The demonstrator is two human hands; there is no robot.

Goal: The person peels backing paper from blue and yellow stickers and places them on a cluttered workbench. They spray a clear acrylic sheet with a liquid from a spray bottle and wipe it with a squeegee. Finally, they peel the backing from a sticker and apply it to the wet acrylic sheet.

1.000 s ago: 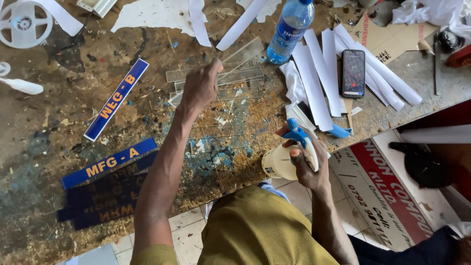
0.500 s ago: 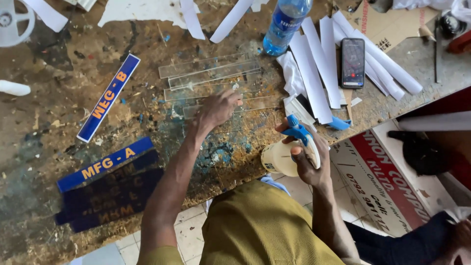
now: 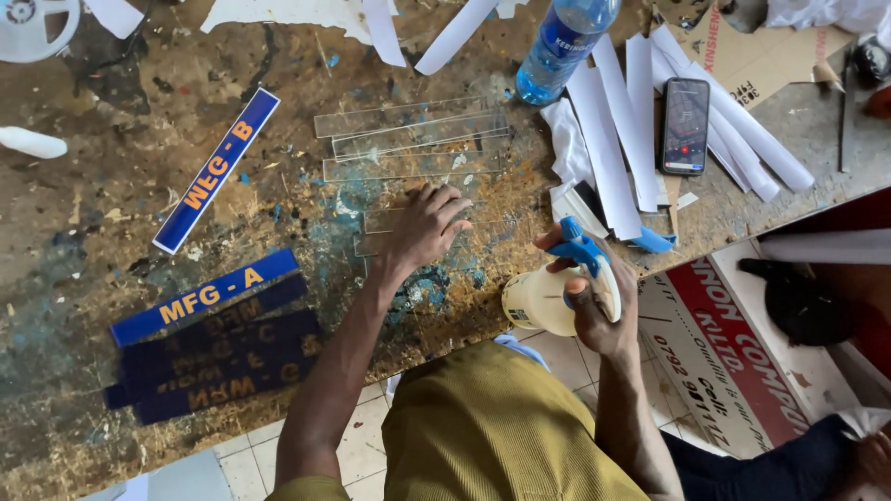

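Observation:
My left hand [image 3: 427,225] lies flat, fingers spread, on a clear acrylic strip [image 3: 483,232] near the front of the stained wooden table [image 3: 111,167]. More clear strips [image 3: 408,139] lie just beyond it. My right hand [image 3: 594,306] grips a whitish spray bottle [image 3: 538,301] with a blue trigger head, held at the table's front edge with the nozzle toward the strips.
Blue sign strips with orange letters lie at left: one alone [image 3: 216,170], a stack [image 3: 209,339] near the front edge. A water bottle [image 3: 564,46], white paper strips [image 3: 613,130] and a phone [image 3: 685,125] sit at back right. A printed carton [image 3: 733,343] stands below right.
My left hand has drawn back from the far clear strips toward me and now presses on a nearer strip. The right hand with the spray bottle stays about where it was.

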